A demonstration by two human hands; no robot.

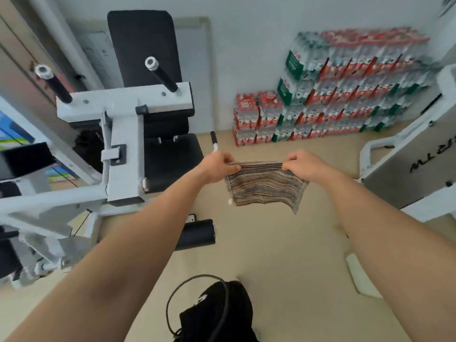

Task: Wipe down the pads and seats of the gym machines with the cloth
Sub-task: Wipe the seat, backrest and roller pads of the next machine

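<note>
One cloth [265, 185], two hands, one white-framed gym machine [123, 134] taken as landmark.

Counts on the machine: one tall black back pad [145, 48] standing upright at its far side; one black seat [172, 159] below that pad; one black roller pad [196, 234] low on the near side, close to the floor; two black-gripped handles [161, 76] with metal end caps rising from the white crossbar. A second, grey machine housing [404, 169] stands well to the right of the white machine, partly cut by the frame edge.

The cloth: narrow multicoloured stripes in reds, blues and browns, thin and limp, a small white tag at its lower left corner. It hangs in the air just right of the seat, touching neither seat nor floor [283, 267]. Top edge pulled nearly straight; lower right corner curls outward.

Left hand [217, 166]: fingers closed in a pinch on the cloth's top left corner. Right hand [302, 164]: fingers closed in a pinch on the top right corner. Both forearms bare, stretched forward.

Against the wall, right of and behind the machine: stacked shrink-wrapped packs of bottled water [345, 90], red and green labels, blurred, too many to count. Bottles fill each pack.

Nearest the camera, a black bag [222, 314] with a cable looped over it.
</note>
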